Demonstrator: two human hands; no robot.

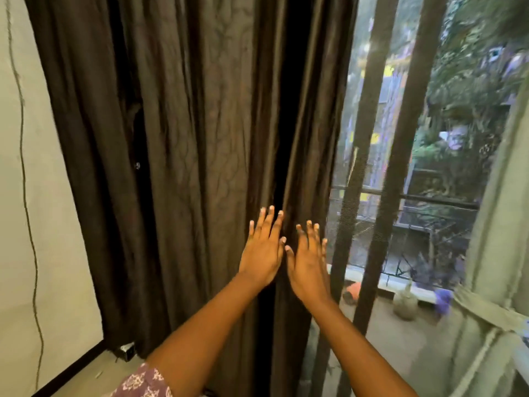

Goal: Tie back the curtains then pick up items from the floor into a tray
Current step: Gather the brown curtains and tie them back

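Head view: we see a dark brown curtain (177, 156) hanging in heavy folds, bunched together and filling most of the frame. Both our hands reach forward at its right edge. Left hand (262, 249) is flat, fingers straight and slightly spread, back of hand toward us, laid against the curtain folds. Right hand (309, 259) sits just beside it, thumbs nearly touching, fingers also straight and spread, at the curtain's outer edge. Neither hand grips anything; both are flat and relaxed, and we can't tell for sure how firmly they press on the fabric.

Right of the curtain we see the uncovered window (380, 173) with dark upright bars and a mesh screen, blurred greenery and buildings beyond it. Farther right of the curtain hangs a pale green curtain (498, 253), gathered in by a band of the same cloth (486, 310). Below the window, beyond the bars, a small grey pot (405, 305) and an orange thing (353, 290) sit on a ledge; details are blurred.

Left of the curtain is a pale wall (43, 224) with a thin dark wire (27, 196) running down it. At the curtain's lower left a small dark box (126, 351) lies on the floor. A purple floral sleeve (143, 382) shows at bottom of frame, under the left arm.
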